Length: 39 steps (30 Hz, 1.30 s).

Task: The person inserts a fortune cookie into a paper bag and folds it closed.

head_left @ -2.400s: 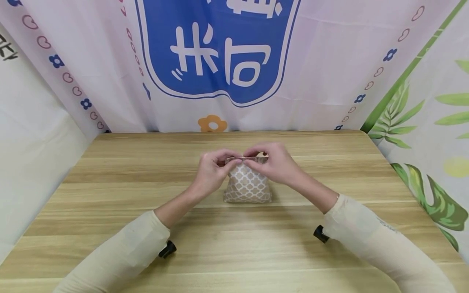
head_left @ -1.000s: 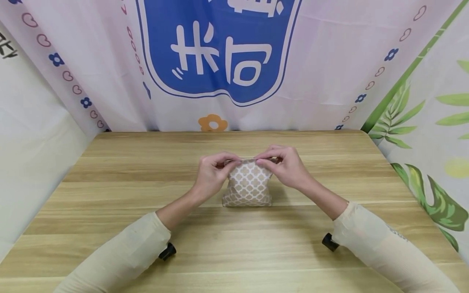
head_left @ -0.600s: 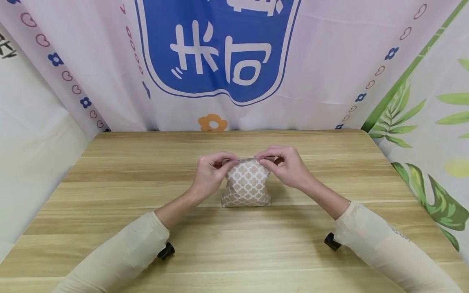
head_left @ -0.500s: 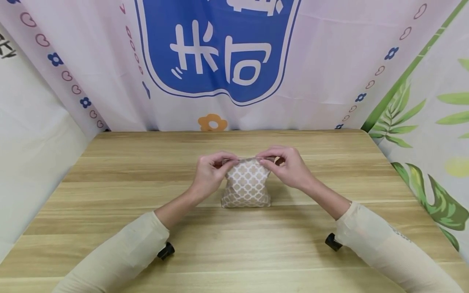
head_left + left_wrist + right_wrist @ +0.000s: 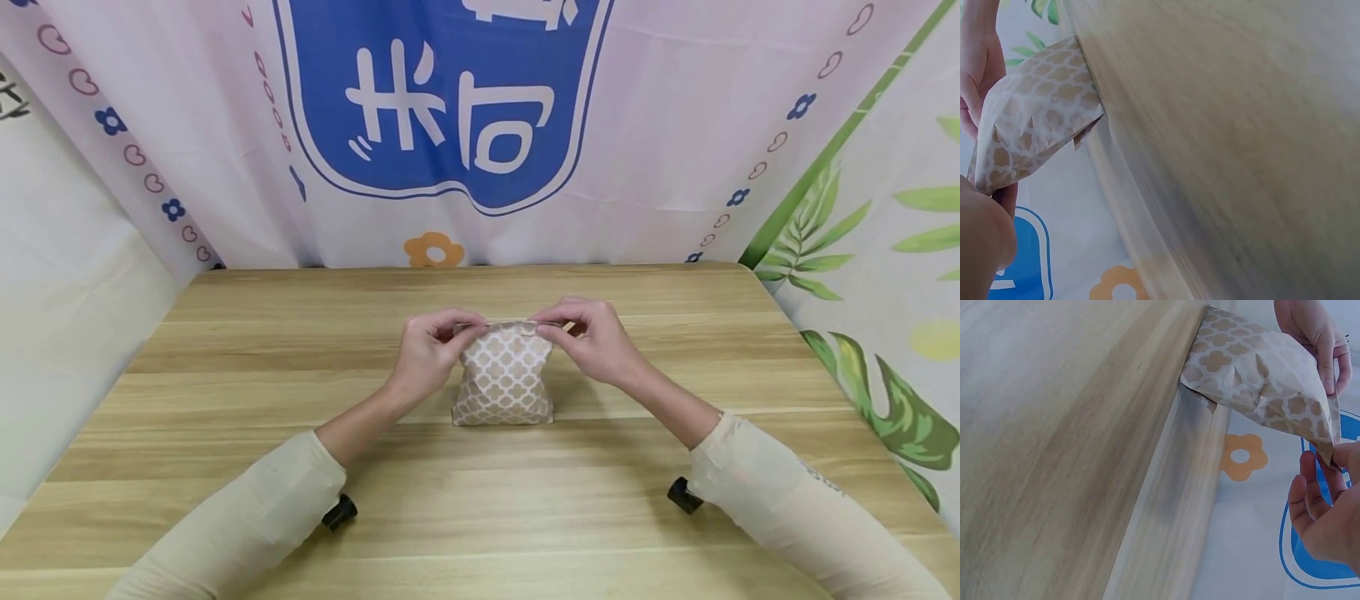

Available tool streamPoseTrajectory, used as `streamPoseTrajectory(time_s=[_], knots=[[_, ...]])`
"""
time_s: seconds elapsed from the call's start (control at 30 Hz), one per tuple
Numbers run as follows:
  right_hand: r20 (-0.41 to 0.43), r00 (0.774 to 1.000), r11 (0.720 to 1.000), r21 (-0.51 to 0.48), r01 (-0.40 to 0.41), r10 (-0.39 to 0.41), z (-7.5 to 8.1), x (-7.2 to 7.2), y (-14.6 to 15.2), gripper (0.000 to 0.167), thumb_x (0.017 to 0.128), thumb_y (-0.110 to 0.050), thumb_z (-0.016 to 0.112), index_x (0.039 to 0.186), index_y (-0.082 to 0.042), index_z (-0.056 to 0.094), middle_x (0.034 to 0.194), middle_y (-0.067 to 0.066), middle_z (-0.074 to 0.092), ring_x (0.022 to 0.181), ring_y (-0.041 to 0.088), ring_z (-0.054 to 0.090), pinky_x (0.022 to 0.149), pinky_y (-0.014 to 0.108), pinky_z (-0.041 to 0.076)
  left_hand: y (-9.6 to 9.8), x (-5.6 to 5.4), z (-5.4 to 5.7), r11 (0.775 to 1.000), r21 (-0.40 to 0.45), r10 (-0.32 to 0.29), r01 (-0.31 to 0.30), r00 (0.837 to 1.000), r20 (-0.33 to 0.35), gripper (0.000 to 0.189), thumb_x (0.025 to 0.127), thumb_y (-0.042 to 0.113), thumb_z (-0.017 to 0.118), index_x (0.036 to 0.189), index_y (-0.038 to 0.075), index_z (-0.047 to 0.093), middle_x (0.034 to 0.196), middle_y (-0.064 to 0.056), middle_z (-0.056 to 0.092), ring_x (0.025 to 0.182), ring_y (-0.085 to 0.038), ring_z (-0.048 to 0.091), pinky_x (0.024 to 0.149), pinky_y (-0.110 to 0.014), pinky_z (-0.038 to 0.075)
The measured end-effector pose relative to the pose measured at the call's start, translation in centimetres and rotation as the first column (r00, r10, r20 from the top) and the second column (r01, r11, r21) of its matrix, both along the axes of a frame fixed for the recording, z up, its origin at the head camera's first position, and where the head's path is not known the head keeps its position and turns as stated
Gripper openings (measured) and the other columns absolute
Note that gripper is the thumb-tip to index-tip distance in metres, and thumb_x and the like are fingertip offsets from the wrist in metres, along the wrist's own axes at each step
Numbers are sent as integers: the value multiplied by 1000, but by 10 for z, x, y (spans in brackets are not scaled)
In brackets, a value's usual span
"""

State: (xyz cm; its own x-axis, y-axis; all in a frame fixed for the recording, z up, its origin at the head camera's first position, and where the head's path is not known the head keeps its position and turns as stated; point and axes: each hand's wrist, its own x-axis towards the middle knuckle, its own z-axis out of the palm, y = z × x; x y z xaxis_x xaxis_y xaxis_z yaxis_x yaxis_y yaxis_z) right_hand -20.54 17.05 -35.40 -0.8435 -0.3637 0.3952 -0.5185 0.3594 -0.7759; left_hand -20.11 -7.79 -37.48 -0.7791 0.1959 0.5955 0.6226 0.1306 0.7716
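Note:
A small tan paper bag (image 5: 506,375) with a white lattice pattern stands upright near the middle of the table in the head view. My left hand (image 5: 431,350) pinches its top edge at the left corner between thumb and fingers. At the right corner, my right hand (image 5: 588,337) pinches the same edge. The top is drawn flat between the two hands. In the right wrist view the paper bag (image 5: 1254,375) looks bulged and creased, with the right hand (image 5: 1329,512) at its corner. The left wrist view shows the paper bag (image 5: 1041,112) from its other side.
The wooden table (image 5: 480,517) spreads around the bag. Behind it hangs a printed curtain (image 5: 637,167) with a blue sign and an orange flower. Small black devices (image 5: 340,512) sit under both sleeves.
My right hand has slid rightward along the bag's top edge, away from the left hand, which stays nearly in place. More of the bag's front now shows. The bag has come slightly nearer.

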Motion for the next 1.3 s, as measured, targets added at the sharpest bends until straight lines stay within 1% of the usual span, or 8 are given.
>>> streamPoseTrajectory(time_s=[0.2, 0.4, 0.63, 0.7, 0.9, 1.03, 1.17, 1.3], knots=[[7, 1000, 1000, 2, -5, 5, 0, 0, 1, 11, 93, 4, 73, 103, 3, 79, 95, 14, 75, 77, 20, 64, 64, 24, 58, -1, 0, -1, 1000, -2, 0, 0, 1000, 1, 9, 86, -15, 74, 91, -9, 77, 88, -22, 76, 54, -8, 52, 48, -13, 39], [8, 1000, 1000, -3, -9, 9, 1, 0, 1, 12, 93, 4, 73, 104, 3, 79, 96, 15, 76, 77, 20, 65, 64, 24, 58, -1, -1, 0, 1000, -4, -1, 1, 1000, -8, 8, 87, -15, 74, 91, -9, 77, 88, -22, 76, 52, -6, 48, 46, -14, 35], [20, 999, 999, -17, -29, 29, 0, 0, 3, 15, 94, 8, 69, 106, 5, 78, 98, 17, 76, 77, 21, 65, 63, 21, 57, -3, -2, -1, 1000, -8, 4, -4, 1000, -5, 7, 88, -13, 74, 92, -8, 77, 88, -21, 77, 54, -8, 51, 47, -14, 37], [24, 999, 999, -21, -31, 31, 0, 0, 3, 16, 94, 8, 69, 106, 5, 78, 99, 17, 76, 77, 22, 66, 63, 21, 57, -4, -2, -1, 1000, -12, 3, -3, 1000, -6, 7, 88, -12, 74, 92, -8, 77, 88, -21, 77, 53, -7, 50, 46, -14, 37], [21, 1000, 1000, -17, -6, 7, 0, 0, 0, 16, 94, 7, 69, 107, 4, 78, 102, 17, 76, 80, 22, 67, 66, 23, 58, -4, -2, -1, 1000, -15, 8, -8, 1000, -7, 6, 88, -12, 74, 92, -8, 77, 88, -21, 77, 51, -6, 48, 46, -14, 36], [-1, 1000, 1000, 9, 12, -12, 2, -1, -4, 18, 92, 4, 70, 108, 2, 79, 103, 14, 76, 83, 20, 65, 67, 23, 57, -4, -2, -1, 1000, -11, 15, -15, 1000, -4, 7, 88, -12, 74, 93, -8, 77, 89, -21, 77, 55, -8, 56, 48, -14, 44], [-60, 998, 998, 64, -8, 11, 6, -2, -12, 19, 90, 0, 73, 108, 0, 79, 104, 12, 76, 87, 20, 65, 69, 24, 56, -3, -2, 0, 1000, -18, 17, -17, 1000, -12, 7, 88, -12, 75, 93, -8, 77, 89, -21, 77, 63, -12, 66, 53, -16, 53], [-129, 990, 993, 114, -35, 50, 11, -3, -23, 18, 90, -3, 76, 107, 0, 78, 100, 9, 76, 86, 18, 67, 69, 25, 57, -1, -2, 0, 1000, -30, 7, -9, 999, -38, 8, 87, -13, 75, 94, -9, 77, 89, -21, 77, 62, -13, 66, 53, -16, 52]])
